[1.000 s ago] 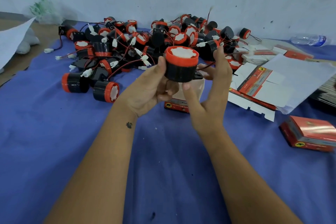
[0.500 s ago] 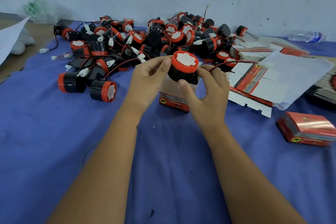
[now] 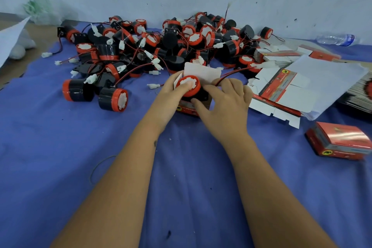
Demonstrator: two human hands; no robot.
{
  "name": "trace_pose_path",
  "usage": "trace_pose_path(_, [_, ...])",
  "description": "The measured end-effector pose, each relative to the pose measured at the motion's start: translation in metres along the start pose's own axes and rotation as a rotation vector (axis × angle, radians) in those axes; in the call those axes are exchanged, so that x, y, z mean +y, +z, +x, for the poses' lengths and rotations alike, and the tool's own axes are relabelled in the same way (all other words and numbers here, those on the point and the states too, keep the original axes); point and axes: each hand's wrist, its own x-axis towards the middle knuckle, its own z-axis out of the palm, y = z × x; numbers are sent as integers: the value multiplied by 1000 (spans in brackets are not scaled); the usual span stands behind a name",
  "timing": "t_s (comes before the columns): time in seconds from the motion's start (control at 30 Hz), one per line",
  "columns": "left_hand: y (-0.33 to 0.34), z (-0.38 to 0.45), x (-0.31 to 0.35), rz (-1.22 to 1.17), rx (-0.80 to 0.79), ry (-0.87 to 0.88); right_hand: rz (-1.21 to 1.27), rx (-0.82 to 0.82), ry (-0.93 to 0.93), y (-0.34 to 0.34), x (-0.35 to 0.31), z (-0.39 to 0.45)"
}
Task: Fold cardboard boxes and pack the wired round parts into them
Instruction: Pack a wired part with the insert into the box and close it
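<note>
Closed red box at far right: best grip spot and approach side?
Judging by pose: the closed red box lies flat on the blue cloth, glossy broad face up, nothing touching it. Come from above and pinch across its two long side walls, near the middle; both sides look free.

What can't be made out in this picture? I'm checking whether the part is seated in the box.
- Head view: the inside of the open box is hidden by the round part and both hands.
- The left hand covers the part's left side; its grip is unclear.
- The print on the closed box is blurred.
- The stack of flat boxes is cut off by the right edge.
</note>
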Motion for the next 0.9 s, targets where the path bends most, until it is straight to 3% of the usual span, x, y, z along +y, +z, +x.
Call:
trace_pose_path(0.17, [9, -1, -5, 49, 168, 2, 17, -44, 23, 2, -5, 0])
trace_pose_path(0.37, [11, -1, -6, 110, 232, -12, 361, 124, 92, -7, -6, 5])
trace_pose_path(0.5, [12, 1, -7, 123, 233, -18, 141, 209, -53, -8, -3, 5])
trace_pose_path(0.63, [15, 0, -7, 121, 221, -12, 20, 111, -132, -3, -7, 3])
trace_pose_path(0.8, [15, -1, -7, 177, 223, -2, 73, -2, -72, -2, -5, 2])
trace_pose_path(0.9, [15, -1, -7, 199, 229, -6, 264, 77, 18, -4, -7, 2])
